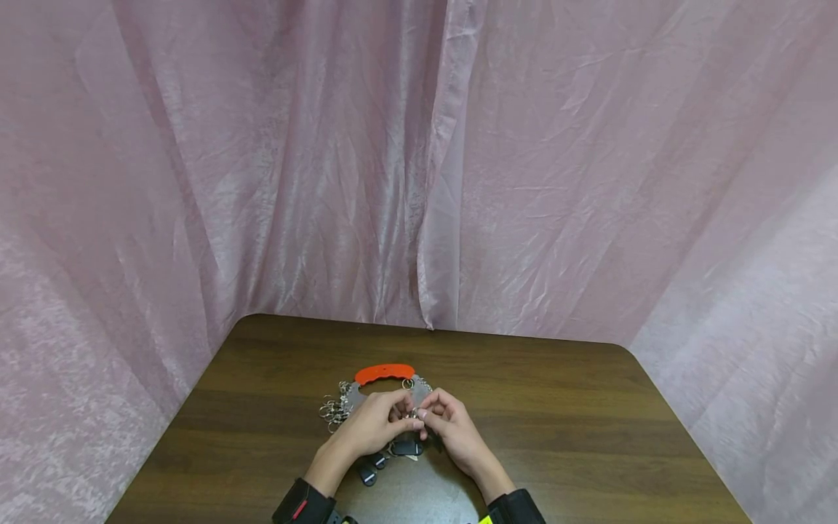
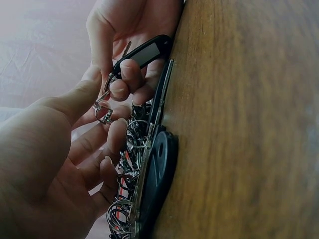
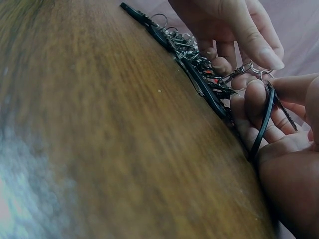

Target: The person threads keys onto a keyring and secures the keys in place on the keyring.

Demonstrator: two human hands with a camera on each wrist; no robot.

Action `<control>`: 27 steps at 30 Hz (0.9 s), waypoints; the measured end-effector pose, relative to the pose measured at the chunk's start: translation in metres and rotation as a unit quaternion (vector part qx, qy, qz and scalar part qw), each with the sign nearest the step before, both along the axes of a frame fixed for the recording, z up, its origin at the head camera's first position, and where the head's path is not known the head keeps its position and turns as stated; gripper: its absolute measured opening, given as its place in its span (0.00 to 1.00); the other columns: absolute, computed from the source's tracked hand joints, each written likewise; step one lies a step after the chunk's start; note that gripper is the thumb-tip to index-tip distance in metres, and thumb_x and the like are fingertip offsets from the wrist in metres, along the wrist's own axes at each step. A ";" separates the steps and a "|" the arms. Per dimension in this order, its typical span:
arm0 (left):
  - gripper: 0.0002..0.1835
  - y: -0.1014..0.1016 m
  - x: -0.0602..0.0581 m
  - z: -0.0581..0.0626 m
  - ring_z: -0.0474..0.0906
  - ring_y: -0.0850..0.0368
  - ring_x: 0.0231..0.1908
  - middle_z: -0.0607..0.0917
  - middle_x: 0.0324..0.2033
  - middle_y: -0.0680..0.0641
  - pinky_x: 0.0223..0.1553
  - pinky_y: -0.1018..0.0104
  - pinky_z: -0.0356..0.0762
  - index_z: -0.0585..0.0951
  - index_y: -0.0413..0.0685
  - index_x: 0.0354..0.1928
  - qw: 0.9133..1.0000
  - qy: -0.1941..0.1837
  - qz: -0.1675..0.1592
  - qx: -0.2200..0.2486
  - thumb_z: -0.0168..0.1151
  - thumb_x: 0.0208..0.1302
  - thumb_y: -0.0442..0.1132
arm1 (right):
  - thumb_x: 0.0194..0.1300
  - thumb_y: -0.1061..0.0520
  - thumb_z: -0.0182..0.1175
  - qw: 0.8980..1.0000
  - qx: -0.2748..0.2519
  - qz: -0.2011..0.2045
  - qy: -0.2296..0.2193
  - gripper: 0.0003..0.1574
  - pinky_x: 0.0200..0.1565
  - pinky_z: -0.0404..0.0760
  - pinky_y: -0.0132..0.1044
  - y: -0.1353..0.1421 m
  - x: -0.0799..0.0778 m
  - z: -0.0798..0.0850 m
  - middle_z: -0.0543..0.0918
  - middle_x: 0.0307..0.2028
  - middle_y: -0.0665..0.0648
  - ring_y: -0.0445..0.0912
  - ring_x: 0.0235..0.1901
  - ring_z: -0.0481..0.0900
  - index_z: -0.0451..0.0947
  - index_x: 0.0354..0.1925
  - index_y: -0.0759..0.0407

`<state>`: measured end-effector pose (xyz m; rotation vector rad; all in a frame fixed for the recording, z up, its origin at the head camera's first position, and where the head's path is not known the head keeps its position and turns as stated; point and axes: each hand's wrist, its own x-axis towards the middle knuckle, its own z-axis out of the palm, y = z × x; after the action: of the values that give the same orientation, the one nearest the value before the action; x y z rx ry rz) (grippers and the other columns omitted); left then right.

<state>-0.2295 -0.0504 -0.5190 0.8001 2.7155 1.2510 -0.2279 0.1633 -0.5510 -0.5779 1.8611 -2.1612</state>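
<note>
My left hand (image 1: 373, 426) pinches a small metal clip (image 2: 103, 114) between thumb and fingers. Facing it, my right hand (image 1: 457, 435) grips a split key ring that carries a black key tag (image 2: 144, 54) with a pale label and a key (image 3: 285, 110). The ring and clip meet between both thumbs; whether they are linked I cannot tell. Just beyond the hands lies a grey metal key holder with an orange handle (image 1: 384, 372), partly hidden by them. Many metal rings and clips (image 1: 335, 411) hang along its left side.
More black key tags (image 1: 368, 474) lie on the brown wooden table (image 1: 556, 415) near my left wrist. A larger one (image 1: 407, 447) sits below the hands. Pink curtains (image 1: 353, 182) hang behind the table's far edge.
</note>
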 end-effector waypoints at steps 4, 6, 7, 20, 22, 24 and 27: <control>0.12 0.000 0.000 0.000 0.78 0.69 0.31 0.83 0.32 0.63 0.33 0.67 0.76 0.80 0.61 0.39 1.000 -0.001 -0.001 0.001 0.69 0.71 0.57 | 0.76 0.64 0.61 1.000 0.000 -0.002 -0.001 0.18 0.36 0.82 0.33 -0.001 0.001 0.002 0.81 0.34 0.54 0.42 0.29 0.80 0.67 0.49 0.80; 0.13 0.000 0.000 0.000 0.78 0.69 0.30 0.83 0.32 0.63 0.32 0.67 0.76 0.80 0.61 0.38 1.000 -0.001 -0.001 0.001 0.69 0.71 0.58 | 0.76 0.64 0.61 1.000 0.001 -0.001 -0.001 0.18 0.36 0.82 0.33 -0.001 0.001 0.002 0.81 0.35 0.54 0.42 0.29 0.80 0.67 0.49 0.80; 0.13 0.000 0.000 0.000 0.77 0.69 0.29 0.83 0.32 0.63 0.32 0.67 0.75 0.80 0.61 0.38 1.000 -0.001 -0.001 0.000 0.68 0.71 0.58 | 0.76 0.64 0.61 1.000 0.001 -0.001 -0.001 0.18 0.36 0.82 0.33 -0.001 0.001 0.002 0.81 0.34 0.54 0.42 0.29 0.80 0.67 0.49 0.80; 0.13 0.001 0.001 -0.002 0.76 0.69 0.27 0.81 0.29 0.64 0.28 0.68 0.73 0.79 0.64 0.36 1.000 0.015 0.001 -0.010 0.67 0.72 0.60 | 0.76 0.65 0.61 1.000 -0.004 0.005 -0.001 0.18 0.37 0.82 0.33 0.000 0.000 -0.002 0.81 0.34 0.53 0.42 0.29 0.80 0.67 0.50 0.81; 0.13 0.001 0.001 -0.002 0.76 0.69 0.27 0.80 0.28 0.64 0.28 0.68 0.72 0.79 0.64 0.36 1.000 0.018 0.003 -0.011 0.66 0.72 0.60 | 0.76 0.65 0.61 1.000 -0.003 0.006 0.001 0.18 0.37 0.82 0.33 0.000 -0.001 -0.002 0.81 0.34 0.53 0.42 0.29 0.80 0.67 0.50 0.81; 0.13 0.001 0.001 -0.002 0.75 0.69 0.26 0.80 0.28 0.63 0.27 0.68 0.72 0.79 0.64 0.36 1.000 0.017 0.004 -0.013 0.66 0.72 0.61 | 0.76 0.64 0.61 1.000 -0.003 0.005 0.001 0.19 0.36 0.82 0.33 0.000 0.000 -0.003 0.81 0.33 0.53 0.42 0.29 0.80 0.67 0.50 0.81; 0.12 0.001 0.000 -0.002 0.76 0.69 0.27 0.82 0.31 0.63 0.28 0.68 0.73 0.80 0.63 0.39 1.000 0.012 0.002 -0.011 0.67 0.72 0.59 | 0.76 0.64 0.61 1.000 0.000 0.002 0.003 0.19 0.36 0.82 0.33 0.000 0.000 -0.003 0.81 0.33 0.53 0.42 0.29 0.80 0.67 0.50 0.81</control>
<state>-0.2291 -0.0492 -0.5205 0.8122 2.7453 1.2180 -0.2283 0.1634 -0.5539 -0.5891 1.8605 -2.1600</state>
